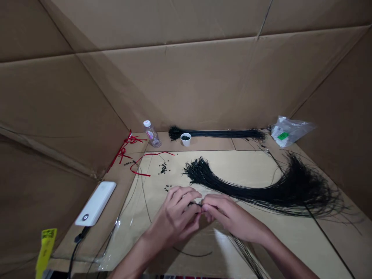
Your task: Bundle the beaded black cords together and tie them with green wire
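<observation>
My left hand (180, 212) and my right hand (228, 215) meet over the front middle of the board, fingertips nearly touching. Both are closed in a pinch on thin black cords, a short dark stretch of which shows between the fingers. A small red bit, perhaps ribbon, peeks out at the fingertips. From beneath my right hand a bundle of cord strands (247, 254) runs down to the front edge. Just beyond the hands lies a thick bundle of black cords (247, 192), with beaded or knotted ends at left and loose, frayed-looking ends at right.
Loose black beads (163, 168) and red ribbon (141, 174) lie left of centre. Behind stand a white cup (186, 142) of dark beads, a clear bottle (152, 135) and another cord bundle (223, 134). A plastic bag (290, 131) sits back right, a white power bank (95, 203) left. Cardboard walls (174, 81) surround everything.
</observation>
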`<action>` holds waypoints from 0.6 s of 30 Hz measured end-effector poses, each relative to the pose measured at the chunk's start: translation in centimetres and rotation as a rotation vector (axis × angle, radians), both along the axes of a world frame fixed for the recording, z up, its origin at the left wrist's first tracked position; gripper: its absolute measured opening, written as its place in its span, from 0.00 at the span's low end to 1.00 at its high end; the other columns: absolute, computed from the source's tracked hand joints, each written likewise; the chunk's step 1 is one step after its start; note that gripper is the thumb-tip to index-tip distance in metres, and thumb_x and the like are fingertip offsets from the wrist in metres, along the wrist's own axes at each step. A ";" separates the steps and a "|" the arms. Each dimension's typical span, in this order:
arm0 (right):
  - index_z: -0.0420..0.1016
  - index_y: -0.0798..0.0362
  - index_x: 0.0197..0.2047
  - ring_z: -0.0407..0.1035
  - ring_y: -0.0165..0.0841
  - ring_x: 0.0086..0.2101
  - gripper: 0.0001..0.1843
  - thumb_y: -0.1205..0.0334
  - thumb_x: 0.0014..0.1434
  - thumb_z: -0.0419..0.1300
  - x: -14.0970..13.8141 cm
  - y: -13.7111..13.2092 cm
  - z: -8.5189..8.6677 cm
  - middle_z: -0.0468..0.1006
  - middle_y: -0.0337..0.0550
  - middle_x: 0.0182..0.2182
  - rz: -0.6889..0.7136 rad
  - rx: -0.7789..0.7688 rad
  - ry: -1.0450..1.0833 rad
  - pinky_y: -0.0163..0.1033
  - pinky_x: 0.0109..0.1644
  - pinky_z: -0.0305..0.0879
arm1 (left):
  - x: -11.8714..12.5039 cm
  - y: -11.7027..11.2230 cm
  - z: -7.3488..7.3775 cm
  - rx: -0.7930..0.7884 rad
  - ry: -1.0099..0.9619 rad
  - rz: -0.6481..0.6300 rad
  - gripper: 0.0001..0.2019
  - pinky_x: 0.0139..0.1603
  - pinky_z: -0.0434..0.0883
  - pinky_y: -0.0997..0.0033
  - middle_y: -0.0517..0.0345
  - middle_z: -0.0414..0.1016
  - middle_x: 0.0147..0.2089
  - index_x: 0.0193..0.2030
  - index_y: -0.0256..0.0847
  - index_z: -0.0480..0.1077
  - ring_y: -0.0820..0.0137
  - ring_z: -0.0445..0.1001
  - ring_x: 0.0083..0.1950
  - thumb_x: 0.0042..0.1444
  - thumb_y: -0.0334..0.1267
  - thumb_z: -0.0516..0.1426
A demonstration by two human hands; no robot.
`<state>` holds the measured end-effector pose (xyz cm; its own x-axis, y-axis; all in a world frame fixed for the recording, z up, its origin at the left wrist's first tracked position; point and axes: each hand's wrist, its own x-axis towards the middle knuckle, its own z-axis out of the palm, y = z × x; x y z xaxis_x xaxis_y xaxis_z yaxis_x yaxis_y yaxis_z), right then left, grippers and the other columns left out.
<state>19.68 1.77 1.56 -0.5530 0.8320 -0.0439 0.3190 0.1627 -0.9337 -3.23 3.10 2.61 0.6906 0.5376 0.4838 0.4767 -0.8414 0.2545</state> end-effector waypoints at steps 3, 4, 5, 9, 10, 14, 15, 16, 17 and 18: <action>0.69 0.49 0.33 0.65 0.32 0.28 0.23 0.50 0.80 0.49 0.5 -0.5 0.6 0.70 0.33 0.26 0.081 -0.167 0.052 0.36 0.36 0.59 | -0.7 0.1 0.6 -0.204 -0.102 -0.151 0.06 0.46 0.73 0.65 0.53 0.82 0.44 0.44 0.40 0.72 0.66 0.78 0.45 0.64 0.26 0.60; 0.71 0.49 0.34 0.65 0.31 0.29 0.23 0.50 0.80 0.51 0.8 -0.8 0.8 0.71 0.33 0.26 0.082 -0.173 0.046 0.36 0.36 0.58 | -0.8 0.1 0.5 -0.267 -0.140 -0.191 0.07 0.41 0.72 0.69 0.55 0.81 0.40 0.44 0.40 0.72 0.68 0.77 0.40 0.64 0.26 0.61; 0.74 0.50 0.35 0.65 0.32 0.31 0.22 0.49 0.79 0.53 1.0 -1.0 0.9 0.72 0.33 0.28 0.079 -0.162 0.030 0.36 0.38 0.58 | -0.9 0.0 0.4 -0.314 -0.176 -0.220 0.07 0.37 0.72 0.71 0.56 0.81 0.37 0.44 0.40 0.73 0.70 0.76 0.36 0.63 0.25 0.61; 0.82 0.49 0.39 0.69 0.34 0.36 0.22 0.46 0.77 0.55 2.1 -2.3 1.4 0.77 0.36 0.32 0.092 -0.195 -0.038 0.37 0.41 0.60 | -0.7 -0.9 0.0 -0.372 -0.279 -0.277 0.09 0.32 0.71 0.75 0.56 0.82 0.35 0.41 0.39 0.75 0.71 0.78 0.32 0.58 0.23 0.63; 0.82 0.48 0.39 0.70 0.35 0.36 0.22 0.45 0.77 0.55 2.4 -2.6 1.6 0.77 0.37 0.32 0.093 -0.209 -0.053 0.37 0.42 0.60 | -0.6 -1.1 0.1 -0.383 -0.300 -0.289 0.09 0.32 0.71 0.75 0.56 0.82 0.34 0.41 0.39 0.75 0.71 0.79 0.32 0.57 0.23 0.63; 0.83 0.46 0.39 0.73 0.40 0.44 0.22 0.45 0.77 0.54 4.0 -4.2 2.4 0.82 0.39 0.37 0.045 -0.197 -0.152 0.40 0.51 0.63 | -0.4 -1.7 0.9 -0.413 -0.347 -0.305 0.11 0.31 0.71 0.77 0.55 0.82 0.34 0.40 0.39 0.76 0.72 0.80 0.31 0.53 0.20 0.64; 0.82 0.45 0.39 0.73 0.40 0.45 0.21 0.45 0.77 0.54 4.5 -4.7 2.6 0.83 0.39 0.38 0.030 -0.184 -0.183 0.40 0.53 0.63 | -0.5 -1.8 1.2 -0.406 -0.346 -0.298 0.12 0.30 0.71 0.77 0.55 0.82 0.34 0.39 0.39 0.75 0.73 0.79 0.30 0.52 0.20 0.64; 0.82 0.44 0.40 0.74 0.41 0.46 0.20 0.45 0.77 0.54 5.1 -5.2 2.8 0.83 0.38 0.39 0.017 -0.176 -0.209 0.41 0.53 0.64 | -0.6 -1.8 1.6 -0.398 -0.339 -0.291 0.12 0.29 0.70 0.76 0.56 0.81 0.33 0.39 0.39 0.75 0.73 0.78 0.29 0.52 0.20 0.63; 0.82 0.43 0.40 0.74 0.40 0.46 0.20 0.44 0.77 0.54 5.8 -5.7 2.9 0.83 0.38 0.40 0.003 -0.167 -0.233 0.40 0.53 0.65 | -0.8 -1.9 2.1 -0.391 -0.331 -0.287 0.12 0.28 0.69 0.76 0.57 0.80 0.33 0.39 0.40 0.75 0.73 0.77 0.28 0.52 0.20 0.63; 0.82 0.42 0.41 0.75 0.40 0.45 0.19 0.44 0.76 0.55 6.4 -6.2 3.1 0.83 0.38 0.40 -0.014 -0.154 -0.256 0.40 0.52 0.66 | -1.1 -2.0 2.6 -0.387 -0.320 -0.281 0.12 0.27 0.68 0.75 0.57 0.80 0.32 0.39 0.40 0.75 0.73 0.77 0.28 0.52 0.20 0.63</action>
